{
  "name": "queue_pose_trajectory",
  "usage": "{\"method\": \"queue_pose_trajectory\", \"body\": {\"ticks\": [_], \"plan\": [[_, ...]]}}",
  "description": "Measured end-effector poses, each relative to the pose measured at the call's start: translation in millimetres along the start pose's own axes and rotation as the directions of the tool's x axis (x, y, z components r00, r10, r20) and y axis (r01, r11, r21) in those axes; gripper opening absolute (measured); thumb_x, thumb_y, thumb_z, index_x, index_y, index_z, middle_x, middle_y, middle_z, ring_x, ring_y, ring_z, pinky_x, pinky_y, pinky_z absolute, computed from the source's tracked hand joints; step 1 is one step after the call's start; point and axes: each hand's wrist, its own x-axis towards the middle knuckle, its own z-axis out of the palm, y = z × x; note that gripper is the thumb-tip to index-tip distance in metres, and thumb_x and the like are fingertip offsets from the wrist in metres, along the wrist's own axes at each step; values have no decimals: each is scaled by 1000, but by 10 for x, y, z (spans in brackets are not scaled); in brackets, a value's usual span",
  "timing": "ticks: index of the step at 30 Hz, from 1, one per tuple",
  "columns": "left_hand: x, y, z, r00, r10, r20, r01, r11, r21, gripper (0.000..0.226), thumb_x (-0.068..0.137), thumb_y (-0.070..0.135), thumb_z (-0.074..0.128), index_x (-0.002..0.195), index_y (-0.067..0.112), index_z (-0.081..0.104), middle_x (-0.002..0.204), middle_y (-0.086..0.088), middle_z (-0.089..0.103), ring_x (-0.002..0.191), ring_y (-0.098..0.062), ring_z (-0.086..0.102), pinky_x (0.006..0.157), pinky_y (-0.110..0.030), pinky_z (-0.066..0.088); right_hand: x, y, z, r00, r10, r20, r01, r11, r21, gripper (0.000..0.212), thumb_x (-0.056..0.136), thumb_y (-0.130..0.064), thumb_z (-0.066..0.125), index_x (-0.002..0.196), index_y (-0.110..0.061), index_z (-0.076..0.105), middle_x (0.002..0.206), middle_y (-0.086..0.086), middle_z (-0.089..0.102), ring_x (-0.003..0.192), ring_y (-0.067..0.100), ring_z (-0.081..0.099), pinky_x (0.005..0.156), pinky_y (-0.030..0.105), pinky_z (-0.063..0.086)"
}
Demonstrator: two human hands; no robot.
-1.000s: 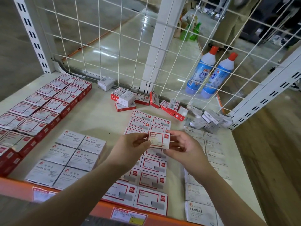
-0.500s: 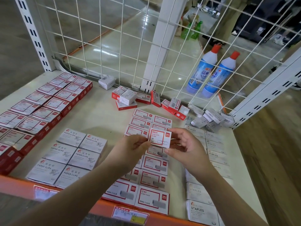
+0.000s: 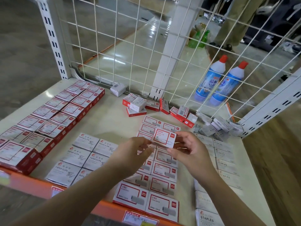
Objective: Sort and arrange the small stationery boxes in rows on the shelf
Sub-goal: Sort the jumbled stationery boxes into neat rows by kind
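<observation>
Fingertips of both hands pinch one small red-and-white box (image 3: 164, 137), lifted clear above the middle rows: the left hand (image 3: 132, 154) has its thumb and forefinger at the box's lower left corner, the right hand (image 3: 190, 150) holds the right edge, its other fingers fanned loosely. Directly beneath the fingers runs a double row of red-bordered staple boxes (image 3: 162, 185) lying flat on the pale shelf (image 3: 107, 126), reaching to the orange front lip (image 3: 37, 185). Left of the left hand sit grey paper clip boxes (image 3: 81, 157) in pairs, and further left a long double row of red boxes (image 3: 53, 118). Right of the right hand, a column of pale staples boxes (image 3: 223, 154). Beyond the fingertips, loose red boxes (image 3: 138, 105) and a jumble of grey boxes (image 3: 215, 128) lie unsorted along the white wire mesh (image 3: 123, 46) at the back. Bare shelf shows between the paper clips and that loose pile. Behind the mesh, two blue bottles with red caps (image 3: 218, 82) stand on a glossy floor.
</observation>
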Motion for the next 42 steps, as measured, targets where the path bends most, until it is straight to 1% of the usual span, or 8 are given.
{"method": "queue_pose_trajectory", "body": {"ticks": [2, 7, 14, 17, 26, 33, 37, 42], "plan": [[-3, -23, -113, 998, 16, -54, -10, 995, 103, 32, 94, 29, 49, 125, 23, 54, 120, 8, 58, 102, -6, 52, 86, -18, 43, 42, -60, 71, 1000, 2, -17, -2, 999, -37, 38, 76, -15, 74, 101, -35, 53, 96, -18, 65, 92, -4, 60, 63, 10, 49], [-31, -167, -371, 987, -45, -157, 93, 945, 312, 33, 96, 27, 44, 128, 26, 51, 128, 6, 52, 110, -12, 52, 91, -25, 47, 174, -175, 297, 1000, 19, -2, -19, 991, -131, 34, 77, -30, 72, 106, -28, 54, 97, -14, 63, 89, -1, 59, 70, 14, 46], [-157, -521, -820, 952, -39, -305, 192, 851, 489, 38, 95, 28, 42, 134, 28, 44, 135, 8, 45, 123, -15, 42, 102, -31, 38, 340, -379, 766, 994, -68, 91, 87, 968, -233, 30, 77, -38, 72, 98, -35, 51, 84, -16, 59, 73, -7, 54, 56, 8, 37], [-247, -626, -999, 928, -55, -369, 245, 837, 489, 41, 94, 23, 41, 135, 29, 42, 137, 8, 44, 126, -14, 39, 106, -33, 34, 411, -471, 996, 985, -138, 106, 158, 963, -219, 32, 74, -36, 75, 98, -32, 54, 78, -15, 60, 66, -6, 55, 57, 9, 41], [-668, -883, -1463, 870, -126, -476, 390, 767, 509, 38, 94, 24, 41, 131, 27, 46, 137, 6, 43, 127, -16, 36, 102, -29, 30, 573, -760, 1601, 952, -239, 193, 271, 949, -163, 35, 76, -36, 73, 104, -31, 53, 83, -18, 58, 76, -5, 54, 61, 5, 41], [-956, -1099, -1626, 761, -181, -622, 523, 738, 425, 34, 94, 28, 39, 126, 24, 49, 135, 6, 44, 124, -17, 41, 95, -31, 37, 685, -997, 2097, 918, -312, 244, 346, 931, -112, 37, 78, -34, 72, 110, -24, 57, 101, -10, 65, 92, 8, 60, 81, 27, 51], [-994, -1198, -1643, 744, -207, -635, 540, 745, 391, 31, 94, 32, 40, 119, 24, 55, 129, 6, 48, 118, -16, 44, 89, -30, 41, 757, -1072, 2297, 915, -317, 248, 352, 930, -109, 42, 80, -36, 69, 117, -23, 55, 111, -4, 64, 103, 15, 59, 90, 38, 50], [-983, -1274, -1610, 749, -172, -639, 504, 774, 382, 29, 94, 33, 39, 112, 22, 59, 121, 8, 52, 112, -13, 47, 80, -28, 46, 812, -1074, 2446, 912, -350, 212, 378, 920, -107, 46, 81, -33, 69, 122, -16, 56, 118, -2, 60, 111, 15, 53, 96, 32, 45]]}}
